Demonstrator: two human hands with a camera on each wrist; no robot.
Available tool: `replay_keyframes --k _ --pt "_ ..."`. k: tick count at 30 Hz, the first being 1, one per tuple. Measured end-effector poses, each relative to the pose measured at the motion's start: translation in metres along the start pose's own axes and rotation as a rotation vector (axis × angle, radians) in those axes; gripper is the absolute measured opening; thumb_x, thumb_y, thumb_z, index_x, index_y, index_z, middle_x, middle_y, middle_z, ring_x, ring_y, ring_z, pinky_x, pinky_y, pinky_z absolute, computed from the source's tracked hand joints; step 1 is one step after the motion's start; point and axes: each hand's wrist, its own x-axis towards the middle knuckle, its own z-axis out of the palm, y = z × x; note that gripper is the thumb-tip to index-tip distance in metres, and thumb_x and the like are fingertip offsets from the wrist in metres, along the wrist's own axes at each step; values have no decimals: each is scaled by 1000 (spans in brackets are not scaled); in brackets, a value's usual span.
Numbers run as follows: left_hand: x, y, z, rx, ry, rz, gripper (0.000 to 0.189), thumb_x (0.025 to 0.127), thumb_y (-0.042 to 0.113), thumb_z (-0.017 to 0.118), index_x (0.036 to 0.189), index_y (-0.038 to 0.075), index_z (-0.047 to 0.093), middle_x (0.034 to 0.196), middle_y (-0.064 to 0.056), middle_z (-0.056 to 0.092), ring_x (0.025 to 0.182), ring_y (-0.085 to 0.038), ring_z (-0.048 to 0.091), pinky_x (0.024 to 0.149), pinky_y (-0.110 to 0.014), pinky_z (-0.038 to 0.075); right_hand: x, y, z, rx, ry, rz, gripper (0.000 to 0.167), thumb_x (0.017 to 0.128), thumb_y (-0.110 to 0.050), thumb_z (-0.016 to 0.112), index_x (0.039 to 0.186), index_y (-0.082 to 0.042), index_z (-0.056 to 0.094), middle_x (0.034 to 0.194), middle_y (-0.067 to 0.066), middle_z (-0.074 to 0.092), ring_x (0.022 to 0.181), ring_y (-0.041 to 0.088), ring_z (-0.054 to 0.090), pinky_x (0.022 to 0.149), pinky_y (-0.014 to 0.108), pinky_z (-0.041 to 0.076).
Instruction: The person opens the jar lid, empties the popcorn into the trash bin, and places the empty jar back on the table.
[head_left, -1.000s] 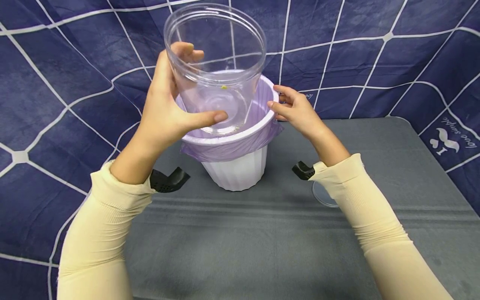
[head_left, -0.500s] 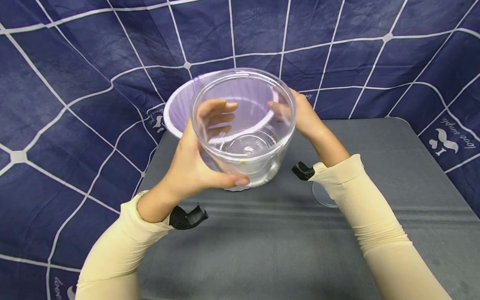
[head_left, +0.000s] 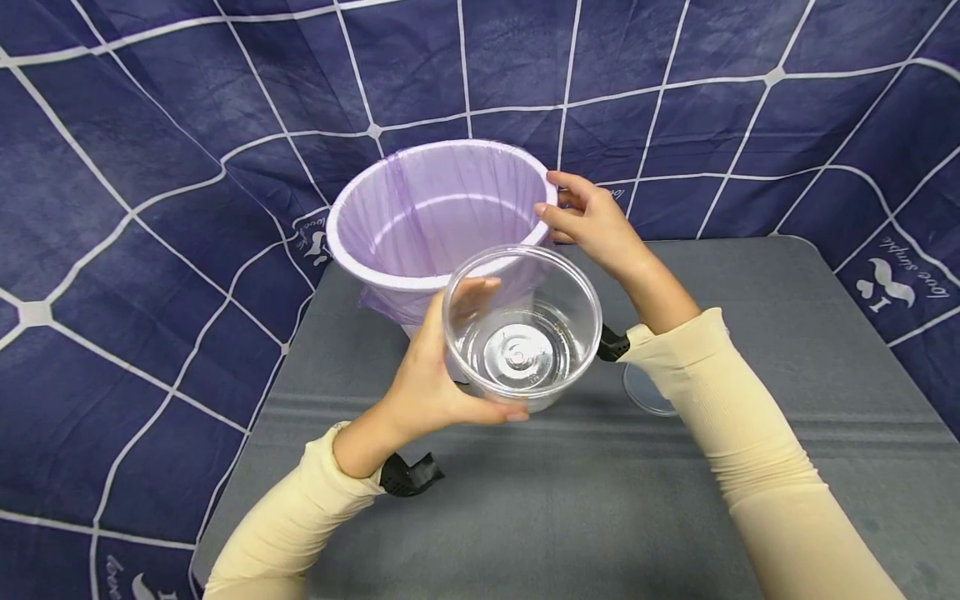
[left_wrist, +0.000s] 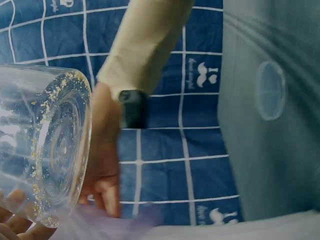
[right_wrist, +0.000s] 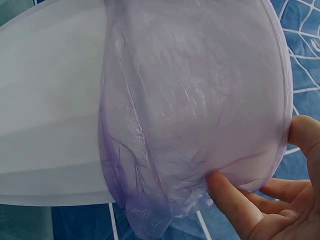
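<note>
My left hand (head_left: 427, 383) grips a clear plastic tub (head_left: 570, 346), its thumb on the near side and fingers round the far left. The tub is tilted, with its mouth facing the head camera, in front of a white trash bin (head_left: 347, 250). Yellowish crumbs cling to the tub's base (left_wrist: 62, 145) in the left wrist view. A purple bag (head_left: 457, 196) lines the bin and folds over its rim. At the bin's right side, my right hand (head_left: 592, 221) holds the rim between thumb and fingers; the right wrist view shows its fingertips (right_wrist: 216, 180) against the bag.
A clear round lid-like disc (head_left: 645, 389) lies on the grey cloth-covered table (head_left: 787, 333), partly behind the right sleeve. Blue curtain cloth (head_left: 675, 50) with white lines hangs close behind the bin and along both sides.
The tub in my left hand has come down and toward me from over the bin, moving right and tilting its mouth toward the head camera. The right hand stays at the rim.
</note>
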Motion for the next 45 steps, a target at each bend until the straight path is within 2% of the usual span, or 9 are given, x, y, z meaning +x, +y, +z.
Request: replay_keyframes --k 7,11,16,24,31,38,45 --pt "-22 -26 19 20 4 -73 107 40 14 89 128 -1 32 128 -17 42 115 -33 41 99 -37 31 0 1 -2 -5 -10 3 56 86 -10 58 136 -1 34 121 22 48 103 28 53 77 31 50" --pt "-30 -27 28 27 30 -115 104 40 7 88 126 -7 32 125 -20 43 113 -36 42 98 -41 32 0 1 -2 6 -14 -4 56 86 -10 58 136 -1 34 122 23 48 104 30 52 78 31 49" --pt "-37 -31 37 36 35 -176 97 43 2 85 122 -14 31 121 -27 43 109 -42 43 94 -48 34 -1 0 -2 15 -13 -7 55 86 -9 58 136 -1 34 122 22 48 103 27 53 77 31 50" --pt "-61 -67 55 63 35 -282 98 47 4 86 125 -12 29 122 -24 43 111 -38 43 95 -48 34 -1 0 -2 26 -11 2 56 86 -8 58 136 -1 34 122 23 48 105 30 52 78 32 49" --pt "-76 -93 66 56 27 -368 96 51 5 86 126 -9 28 123 -27 42 112 -40 42 95 -49 34 -1 -1 -2 30 -14 9 56 86 -10 58 136 -2 34 124 22 47 104 26 53 78 32 49" --pt "-85 -106 75 59 -14 -435 96 53 9 86 127 -9 28 126 -20 43 113 -37 43 94 -45 36 -1 0 -2 24 -7 18 56 86 -10 58 136 -2 35 123 21 48 104 26 52 79 33 49" --pt "-91 -108 81 67 -45 -500 96 54 10 86 128 -7 27 129 -19 41 119 -30 38 99 -38 30 0 0 -1 27 -9 22 56 86 -11 59 136 -3 35 122 20 48 104 27 52 79 32 49"
